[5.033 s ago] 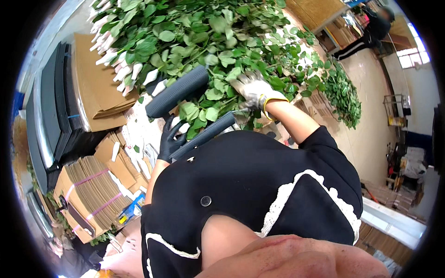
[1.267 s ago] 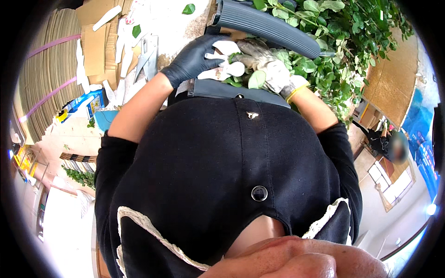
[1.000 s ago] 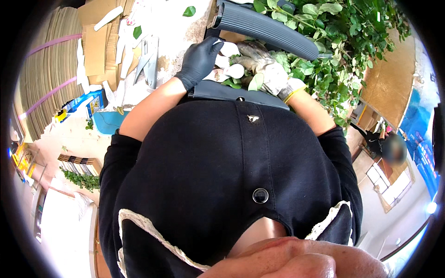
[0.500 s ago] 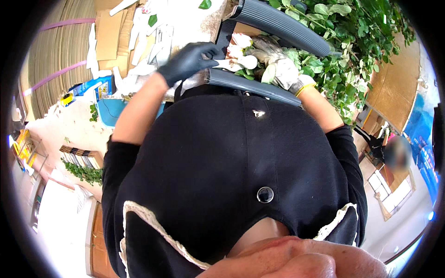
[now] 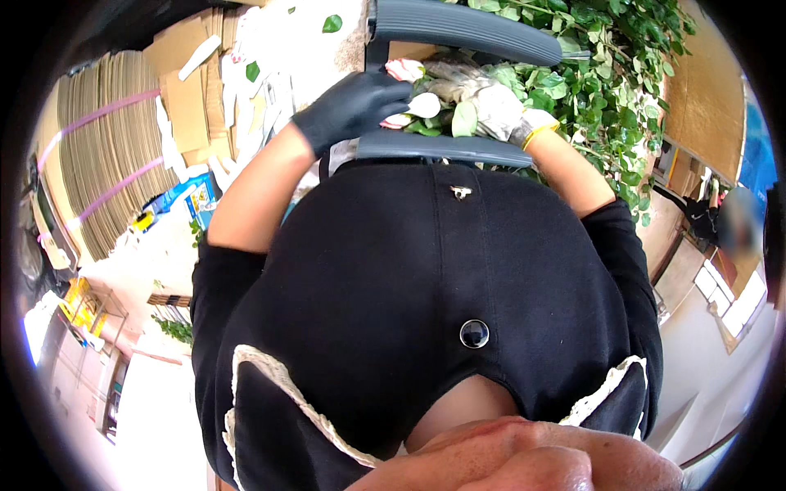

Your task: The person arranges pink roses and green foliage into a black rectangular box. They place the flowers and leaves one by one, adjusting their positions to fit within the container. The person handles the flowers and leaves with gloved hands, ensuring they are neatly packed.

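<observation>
In the head view my left hand (image 5: 356, 106), in a black glove, has its fingers curled against the rose heads (image 5: 404, 70); what they grip, if anything, is hidden. Pink petals show beside a white bud sleeve (image 5: 425, 105). My right hand (image 5: 483, 98), in a soiled white glove with a yellow cuff, is closed over leafy rose stems (image 5: 512, 79). These lie between two ribbed dark grey padded bars, the far bar (image 5: 467, 31) above my hands and the near bar (image 5: 442, 150) against my front.
Dense rose foliage (image 5: 622, 98) fills the upper right. To the left are bundled cardboard (image 5: 110, 139), loose card pieces, white sleeves (image 5: 196, 57) and a blue-yellow box (image 5: 172, 200). A person in dark clothing (image 5: 704, 213) is at the far right, near a brown board (image 5: 700, 90).
My hands have gone from apart among foliage to together at the bunch. Pink rose heads have become visible. My left hand lifted leftward, then returned right onto the heads.
</observation>
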### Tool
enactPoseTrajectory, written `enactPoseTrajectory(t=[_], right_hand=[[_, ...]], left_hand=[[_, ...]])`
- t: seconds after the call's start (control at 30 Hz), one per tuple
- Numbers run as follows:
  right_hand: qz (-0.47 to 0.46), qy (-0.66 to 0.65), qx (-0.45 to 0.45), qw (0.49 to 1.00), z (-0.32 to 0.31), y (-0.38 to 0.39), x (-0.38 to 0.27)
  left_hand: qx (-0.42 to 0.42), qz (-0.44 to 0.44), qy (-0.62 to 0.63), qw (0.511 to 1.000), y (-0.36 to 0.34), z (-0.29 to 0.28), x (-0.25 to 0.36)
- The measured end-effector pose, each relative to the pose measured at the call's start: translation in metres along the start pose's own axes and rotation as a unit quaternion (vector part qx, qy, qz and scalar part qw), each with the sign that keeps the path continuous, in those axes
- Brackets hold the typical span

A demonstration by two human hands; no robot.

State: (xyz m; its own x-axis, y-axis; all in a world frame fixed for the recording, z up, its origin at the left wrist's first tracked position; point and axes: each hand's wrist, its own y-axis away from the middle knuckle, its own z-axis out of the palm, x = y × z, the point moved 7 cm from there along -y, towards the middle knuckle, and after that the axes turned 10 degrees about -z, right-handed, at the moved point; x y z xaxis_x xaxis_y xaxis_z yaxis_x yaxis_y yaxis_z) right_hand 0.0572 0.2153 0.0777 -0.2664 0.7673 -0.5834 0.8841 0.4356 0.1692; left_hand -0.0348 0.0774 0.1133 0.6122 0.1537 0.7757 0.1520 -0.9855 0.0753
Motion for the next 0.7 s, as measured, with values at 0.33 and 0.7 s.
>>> enactPoseTrajectory(t=[0.33, 0.7], right_hand=[[-0.040, 0.062, 0.033, 0.997, -0.004, 0.004, -0.005], [0.100, 0.087, 0.150, 0.980, -0.192, 0.047, -0.071]], left_hand=[[0.055, -0.160, 0.030, 0.985, 0.059, -0.036, -0.039], [0.063, -0.062, 0.073, 0.993, 0.013, 0.024, -0.038]])
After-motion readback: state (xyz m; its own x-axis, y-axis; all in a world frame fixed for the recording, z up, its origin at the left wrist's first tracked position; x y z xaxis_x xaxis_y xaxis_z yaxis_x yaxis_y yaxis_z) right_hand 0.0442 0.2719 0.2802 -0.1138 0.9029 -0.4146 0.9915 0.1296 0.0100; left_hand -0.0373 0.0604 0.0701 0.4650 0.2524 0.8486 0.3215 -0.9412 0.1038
